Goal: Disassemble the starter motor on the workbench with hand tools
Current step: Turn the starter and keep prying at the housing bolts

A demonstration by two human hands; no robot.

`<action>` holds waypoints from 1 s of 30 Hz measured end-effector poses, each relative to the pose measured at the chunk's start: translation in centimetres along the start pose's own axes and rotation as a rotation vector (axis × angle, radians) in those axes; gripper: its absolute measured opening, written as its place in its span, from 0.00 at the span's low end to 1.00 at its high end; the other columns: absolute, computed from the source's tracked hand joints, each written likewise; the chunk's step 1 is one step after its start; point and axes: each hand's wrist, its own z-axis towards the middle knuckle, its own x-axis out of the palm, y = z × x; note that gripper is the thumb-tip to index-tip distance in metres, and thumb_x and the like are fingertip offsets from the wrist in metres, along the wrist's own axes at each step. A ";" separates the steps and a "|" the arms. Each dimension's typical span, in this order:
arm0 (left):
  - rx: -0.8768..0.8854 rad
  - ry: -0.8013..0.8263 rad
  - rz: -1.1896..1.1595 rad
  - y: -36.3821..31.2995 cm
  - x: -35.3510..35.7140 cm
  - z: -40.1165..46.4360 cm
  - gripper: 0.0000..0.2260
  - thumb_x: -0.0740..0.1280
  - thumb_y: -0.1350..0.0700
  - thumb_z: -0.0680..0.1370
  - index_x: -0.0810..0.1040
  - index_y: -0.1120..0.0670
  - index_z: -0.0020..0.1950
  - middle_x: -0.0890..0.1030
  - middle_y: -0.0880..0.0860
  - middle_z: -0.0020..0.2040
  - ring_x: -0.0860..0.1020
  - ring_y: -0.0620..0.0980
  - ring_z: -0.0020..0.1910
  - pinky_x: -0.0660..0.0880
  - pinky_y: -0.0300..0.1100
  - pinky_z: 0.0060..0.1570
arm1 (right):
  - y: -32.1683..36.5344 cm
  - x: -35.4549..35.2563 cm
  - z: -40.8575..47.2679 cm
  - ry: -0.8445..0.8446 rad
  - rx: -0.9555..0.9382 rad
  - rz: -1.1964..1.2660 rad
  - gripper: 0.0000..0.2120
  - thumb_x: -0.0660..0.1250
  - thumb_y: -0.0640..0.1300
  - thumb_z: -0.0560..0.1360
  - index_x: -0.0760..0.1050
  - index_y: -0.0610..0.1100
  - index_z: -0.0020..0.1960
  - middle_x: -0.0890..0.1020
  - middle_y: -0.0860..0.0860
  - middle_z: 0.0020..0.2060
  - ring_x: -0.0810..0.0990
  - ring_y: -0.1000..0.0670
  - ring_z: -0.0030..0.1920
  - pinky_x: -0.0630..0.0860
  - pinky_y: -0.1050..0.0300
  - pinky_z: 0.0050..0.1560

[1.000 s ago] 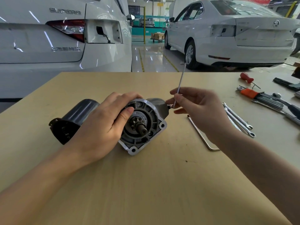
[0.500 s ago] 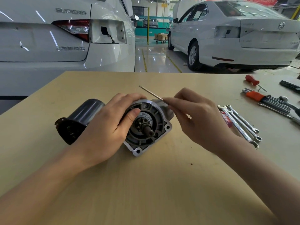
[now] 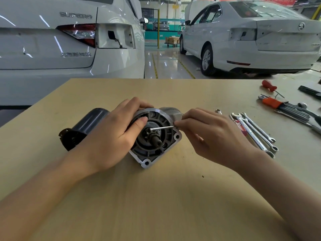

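Two white sedans stand beyond the far edge, one [image 3: 57, 42] at eleven o'clock, the other [image 3: 260, 39] at one o'clock; the wooden workbench [image 3: 156, 197] fills the lower field; the starter motor [image 3: 121, 134] lies on its side at the centre of the bench, dark cylindrical body toward nine o'clock and aluminium drive-end housing turned toward the viewer; the left hand [image 3: 111, 136] grips that housing from its nine o'clock side, fingers curled over the top rim and thumb pressed on the front face; the right hand [image 3: 210, 134] sits at three o'clock of the motor, thumb and forefinger pinching a thin metal rod [image 3: 163, 127] that lies level across the housing face, its tip near the pinion shaft [image 3: 157, 140]; combination wrenches [image 3: 255, 133] lie just beyond the right hand at three o'clock; a hex key set [image 3: 284, 108] with an orange holder lies at two o'clock, near a red-handled screwdriver [image 3: 271, 89].
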 end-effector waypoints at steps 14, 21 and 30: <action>0.128 -0.035 0.224 -0.1 0.8 1.3 0.17 0.52 0.39 0.77 0.72 0.47 0.54 0.79 0.42 0.43 0.78 0.40 0.43 0.76 0.40 0.39 | -0.1 0.0 0.8 -0.500 1.301 1.518 0.07 0.59 0.27 0.75 0.72 0.35 0.49 0.79 0.45 0.27 0.80 0.48 0.26 0.78 0.59 0.29; 0.121 -0.054 0.145 0.5 0.8 1.1 0.15 0.55 0.39 0.77 0.74 0.45 0.55 0.80 0.44 0.44 0.78 0.42 0.44 0.76 0.46 0.42 | 0.0 0.2 0.5 -0.456 1.335 1.641 0.06 0.62 0.27 0.75 0.73 0.34 0.50 0.83 0.41 0.32 0.85 0.44 0.36 0.80 0.59 0.35; 0.128 -0.074 0.156 0.8 1.0 1.2 0.14 0.55 0.40 0.78 0.73 0.44 0.56 0.79 0.44 0.44 0.77 0.43 0.45 0.76 0.47 0.44 | 0.1 0.0 0.4 -0.475 1.370 1.637 0.05 0.64 0.27 0.74 0.73 0.34 0.47 0.82 0.41 0.31 0.85 0.43 0.36 0.81 0.59 0.34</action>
